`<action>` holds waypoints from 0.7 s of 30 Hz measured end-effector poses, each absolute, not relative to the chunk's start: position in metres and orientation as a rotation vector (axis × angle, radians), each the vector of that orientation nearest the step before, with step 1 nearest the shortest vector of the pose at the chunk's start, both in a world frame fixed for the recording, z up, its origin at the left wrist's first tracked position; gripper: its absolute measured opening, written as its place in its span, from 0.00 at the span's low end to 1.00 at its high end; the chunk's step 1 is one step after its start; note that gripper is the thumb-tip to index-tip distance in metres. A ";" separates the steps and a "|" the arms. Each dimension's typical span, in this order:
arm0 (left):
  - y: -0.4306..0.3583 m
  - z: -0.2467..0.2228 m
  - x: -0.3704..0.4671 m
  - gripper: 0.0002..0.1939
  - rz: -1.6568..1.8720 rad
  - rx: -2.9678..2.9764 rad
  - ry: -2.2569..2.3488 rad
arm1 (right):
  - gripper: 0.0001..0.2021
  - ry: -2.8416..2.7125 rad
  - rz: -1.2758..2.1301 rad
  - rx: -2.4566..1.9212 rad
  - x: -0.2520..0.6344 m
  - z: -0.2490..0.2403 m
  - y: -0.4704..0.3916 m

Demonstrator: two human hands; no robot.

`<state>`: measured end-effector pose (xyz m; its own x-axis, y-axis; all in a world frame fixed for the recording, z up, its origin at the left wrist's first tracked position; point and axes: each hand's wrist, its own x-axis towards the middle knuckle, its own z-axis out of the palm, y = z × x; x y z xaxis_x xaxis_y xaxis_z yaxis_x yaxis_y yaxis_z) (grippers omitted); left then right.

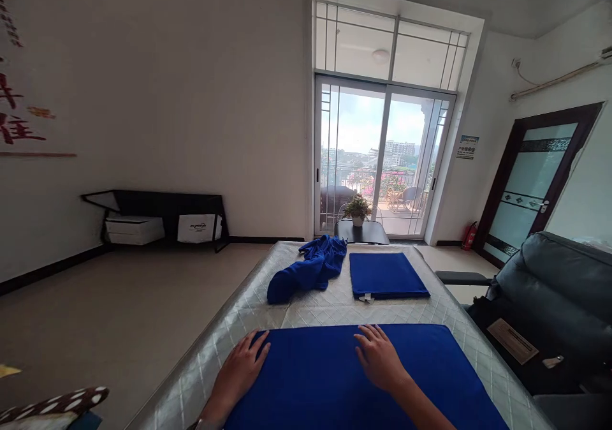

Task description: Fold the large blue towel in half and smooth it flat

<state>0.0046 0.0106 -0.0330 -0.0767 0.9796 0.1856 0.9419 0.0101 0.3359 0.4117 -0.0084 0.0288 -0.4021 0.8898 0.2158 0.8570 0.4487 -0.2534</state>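
A large blue cloth (315, 379) lies spread flat on the near part of a table with a pale quilted cover (287, 315). My left hand (241, 366) rests at the cloth's far left corner, fingers apart. Farther right, my right hand (378, 356) lies on the cloth near its far edge, its fingers spread and nothing in them. Beyond the cloth, a folded blue square piece (388, 275) with a small white tag lies flat at the right. Left of that square sits a crumpled blue cloth (310, 270).
A potted plant (357, 210) stands on a small dark table (370, 232) past the far end. At the right is a black leather armchair (549, 289). A black low rack (167, 203) with white boxes stands by the left wall.
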 end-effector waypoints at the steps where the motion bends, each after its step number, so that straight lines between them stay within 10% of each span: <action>1: 0.009 -0.031 0.006 0.33 0.572 2.054 2.161 | 0.24 -2.414 0.196 -1.425 0.391 0.028 -0.009; 21: 0.015 -0.044 0.002 0.33 0.496 2.075 2.162 | 0.32 -2.452 0.379 -1.504 0.361 0.002 0.008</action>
